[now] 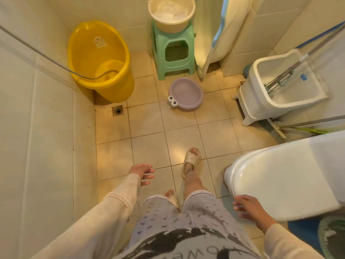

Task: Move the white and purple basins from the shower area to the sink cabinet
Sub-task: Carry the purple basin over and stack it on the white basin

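Head view: my left hand [140, 172] and right hand [249, 208] hang spread, holding nothing; purple basin [186, 93] sits mid-floor, white basin [171, 14] atop green stool [172, 53], yellow tub [99, 58] in the floor's far-left corner.

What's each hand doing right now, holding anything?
Left hand: open, fingers spread, holding nothing.
Right hand: open, holding nothing, beside the toilet.
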